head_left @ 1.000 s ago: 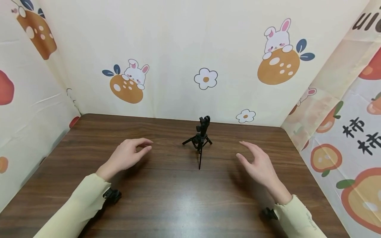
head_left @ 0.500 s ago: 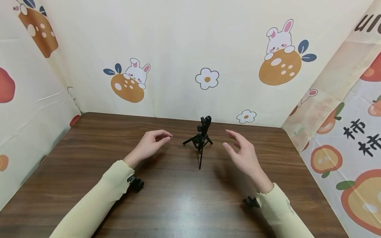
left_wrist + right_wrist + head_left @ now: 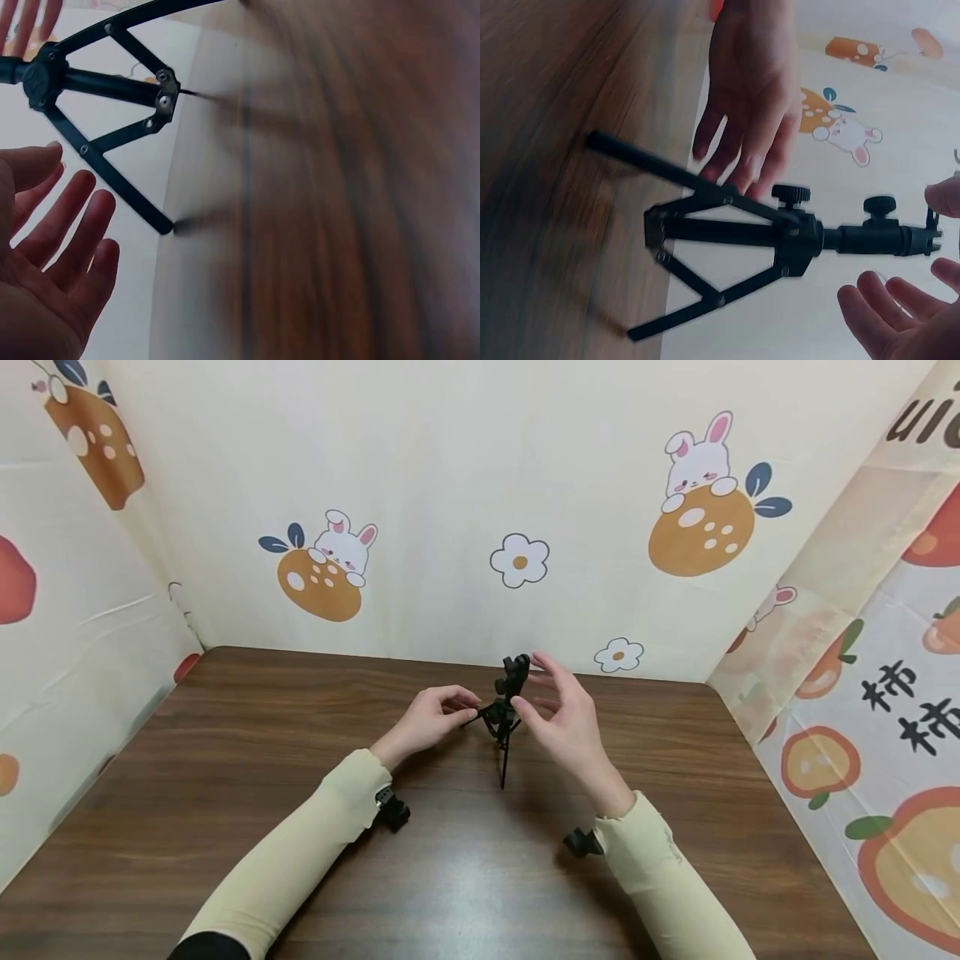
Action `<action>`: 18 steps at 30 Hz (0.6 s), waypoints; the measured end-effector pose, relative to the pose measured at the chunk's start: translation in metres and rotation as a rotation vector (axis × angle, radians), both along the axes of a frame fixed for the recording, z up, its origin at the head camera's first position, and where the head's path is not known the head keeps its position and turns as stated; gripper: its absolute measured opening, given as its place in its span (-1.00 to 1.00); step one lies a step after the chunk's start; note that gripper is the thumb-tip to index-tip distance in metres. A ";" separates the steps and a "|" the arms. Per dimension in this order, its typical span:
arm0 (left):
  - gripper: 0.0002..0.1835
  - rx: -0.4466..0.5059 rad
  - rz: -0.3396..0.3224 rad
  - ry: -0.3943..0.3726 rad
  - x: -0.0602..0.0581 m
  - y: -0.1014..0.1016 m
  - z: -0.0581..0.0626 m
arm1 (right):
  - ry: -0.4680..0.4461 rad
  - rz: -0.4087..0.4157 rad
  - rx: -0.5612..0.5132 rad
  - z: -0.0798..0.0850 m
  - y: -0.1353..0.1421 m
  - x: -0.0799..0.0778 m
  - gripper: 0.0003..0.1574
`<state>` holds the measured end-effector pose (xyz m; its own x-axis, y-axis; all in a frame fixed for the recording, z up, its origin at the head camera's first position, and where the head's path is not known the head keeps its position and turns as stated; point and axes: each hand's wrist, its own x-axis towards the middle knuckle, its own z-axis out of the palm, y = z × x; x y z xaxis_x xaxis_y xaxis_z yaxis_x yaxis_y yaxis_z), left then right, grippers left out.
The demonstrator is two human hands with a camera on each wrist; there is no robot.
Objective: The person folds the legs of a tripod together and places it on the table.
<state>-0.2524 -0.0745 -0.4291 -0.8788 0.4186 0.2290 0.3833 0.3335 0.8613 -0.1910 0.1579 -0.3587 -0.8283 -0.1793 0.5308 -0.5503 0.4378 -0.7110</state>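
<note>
A small black tabletop tripod (image 3: 513,681) stands upright on the table with its legs spread. My left hand (image 3: 427,720) is at its left side, thumb and fingertips right by one leg. In the left wrist view the fingers of that hand (image 3: 71,247) are spread loosely beside the leg, not closed around it. On the other side, my right hand (image 3: 566,722) reaches around the upper part with thumb and fingers apart. The right wrist view shows the tripod's head (image 3: 922,240) between thumb and fingers, and two knobs (image 3: 880,205) on the column.
The dark wooden table (image 3: 225,760) runs back to a cream curtain (image 3: 442,468) printed with rabbits, fruit and flowers. Printed cloth (image 3: 900,718) also hangs along the right side. Small black cameras (image 3: 393,812) are strapped at both wrists.
Both hands have moved inward from either side, the left rightward and the right leftward, and are now right at the tripod. The tripod has stayed in place.
</note>
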 end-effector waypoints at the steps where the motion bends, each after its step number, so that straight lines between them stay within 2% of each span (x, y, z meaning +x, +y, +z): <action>1: -0.82 -0.001 -0.004 0.001 -0.001 0.003 0.000 | 0.009 -0.002 0.001 0.001 -0.003 -0.001 -0.20; 10: -0.85 -0.061 -0.025 0.028 -0.006 0.019 0.000 | 0.145 -0.065 0.079 -0.001 -0.025 -0.006 -0.15; 18: -0.90 -0.099 -0.010 0.068 -0.007 0.022 0.002 | 0.227 -0.123 0.099 -0.004 -0.030 -0.010 -0.28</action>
